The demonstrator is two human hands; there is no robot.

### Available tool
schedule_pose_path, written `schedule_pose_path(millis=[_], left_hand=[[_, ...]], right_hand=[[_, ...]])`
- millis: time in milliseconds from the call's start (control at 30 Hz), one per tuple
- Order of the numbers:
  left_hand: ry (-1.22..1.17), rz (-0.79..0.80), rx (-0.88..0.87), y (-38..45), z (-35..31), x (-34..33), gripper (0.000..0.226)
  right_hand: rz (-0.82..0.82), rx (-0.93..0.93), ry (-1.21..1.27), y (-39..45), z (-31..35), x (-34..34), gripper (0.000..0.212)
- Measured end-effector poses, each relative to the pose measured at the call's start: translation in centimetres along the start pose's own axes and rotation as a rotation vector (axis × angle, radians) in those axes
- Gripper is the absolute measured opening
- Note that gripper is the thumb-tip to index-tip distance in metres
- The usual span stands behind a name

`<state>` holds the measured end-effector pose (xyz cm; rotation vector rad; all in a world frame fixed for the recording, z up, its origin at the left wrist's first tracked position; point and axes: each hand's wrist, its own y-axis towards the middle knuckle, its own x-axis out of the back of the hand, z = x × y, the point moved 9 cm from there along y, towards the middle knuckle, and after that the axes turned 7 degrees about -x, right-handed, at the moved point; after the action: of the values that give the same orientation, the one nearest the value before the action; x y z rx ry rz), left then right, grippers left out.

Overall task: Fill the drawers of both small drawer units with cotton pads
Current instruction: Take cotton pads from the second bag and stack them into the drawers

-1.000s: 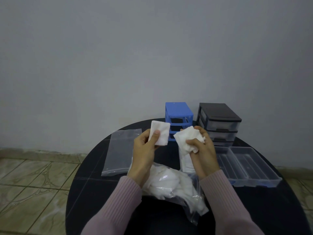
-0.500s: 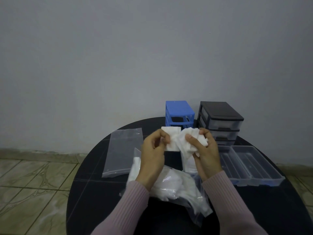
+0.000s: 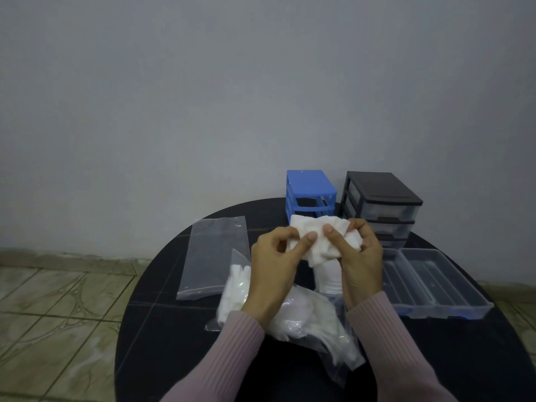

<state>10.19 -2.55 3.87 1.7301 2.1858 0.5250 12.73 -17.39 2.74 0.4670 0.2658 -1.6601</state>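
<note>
left hand (image 3: 272,261): pinching left edge of cotton pads (image 3: 316,242) between thumb and curled fingers, palm turned inward, raised above table.
right hand (image 3: 358,253): thumb and curled fingers clamped on right side of same wad, knuckles toward black unit; both thumbs nearly meeting on top of pads.
why held so: likely squaring loose pads into one stack before dropping into a drawer; held mid-air over the bag, clear of the table.
pads location: bunch in both hands, in front of blue drawer unit (image 3: 310,192); more inside opened plastic bag (image 3: 290,311) under the wrists; small white stack (image 3: 327,278) below right hand, container around it cannot be told.
black drawer unit (image 3: 383,207): right of blue one, just beside, top two drawers in, lowest slot partly hidden.
pulled-out drawers (image 3: 435,281): two clear trays side by side, right of hands, no pads visible in them; probably set there for easy loading.
blue unit slots: at least one looks open and dark, drawer out.
empty bag (image 3: 214,256): flat, left of hands, set aside.
table (image 3: 162,338): round, dark.
progress guess: early, most filling not yet done.
</note>
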Motion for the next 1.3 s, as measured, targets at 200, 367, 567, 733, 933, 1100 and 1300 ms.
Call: schedule_pose_path(millis=[200, 367, 567, 733, 933, 1100, 1300], left_hand=[[-0.003, -0.063, 0.049, 0.4, 0.5, 1.1, 0.030], [0.035, -0.051, 0.029, 0.5, 0.7, 1.3, 0.038], [0.085, 0.008, -0.006, 0.5, 1.0, 0.7, 0.032], [0.073, 0.009, 0.005, 0.4, 1.2, 0.6, 0.021], [0.004, 0.037, 0.008, 0.5, 0.9, 0.3, 0.018], [-0.016, 0.005, 0.011, 0.5, 1.1, 0.5, 0.023], [-0.016, -0.032, 0.006, 0.6, 1.1, 0.8, 0.030]], right_hand=[[-0.006, -0.008, 0.105, 0.2, 0.2, 0.3, 0.025], [0.010, 0.064, -0.098, 0.2, 0.9, 0.2, 0.039], [0.131, 0.110, -0.298, -0.3, 1.0, -1.3, 0.019], [0.108, 0.117, -0.361, -0.1, 0.6, -1.1, 0.012], [0.058, 0.129, -0.294, -0.1, 0.9, -0.6, 0.015], [0.030, 0.147, -0.281, -0.1, 1.0, -0.5, 0.014], [0.011, 0.142, -0.211, -0.2, 1.5, -0.4, 0.013]])
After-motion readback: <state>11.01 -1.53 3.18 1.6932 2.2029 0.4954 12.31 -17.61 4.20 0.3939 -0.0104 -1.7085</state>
